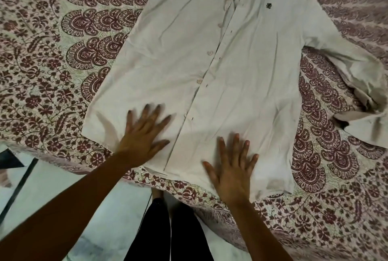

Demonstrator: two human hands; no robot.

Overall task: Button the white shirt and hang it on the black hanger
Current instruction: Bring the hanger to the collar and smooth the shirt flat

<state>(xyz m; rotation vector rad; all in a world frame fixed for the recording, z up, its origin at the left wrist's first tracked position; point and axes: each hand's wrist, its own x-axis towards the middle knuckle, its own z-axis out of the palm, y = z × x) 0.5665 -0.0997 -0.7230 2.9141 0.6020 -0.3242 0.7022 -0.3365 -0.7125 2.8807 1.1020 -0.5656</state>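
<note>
White shirt (pixel 231 61) lies front-up on the patterned bedspread (pixel 42 72), stretching away beyond my fingertips (pixel 236 137); my left hand (pixel 142 137) and right hand (pixel 233 168) press its hem, fingers spread flat, gripping nothing.

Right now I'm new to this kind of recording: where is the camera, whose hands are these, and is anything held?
There is no machine: one camera on a person's head looks down, so these are their own hands. A white shirt lies front up on a patterned bedspread. The left hand and right hand lie flat, fingers spread, on its lower part, either side of the front opening. Neither holds anything. The buttons show beside the edge, so they look undone.
</note>
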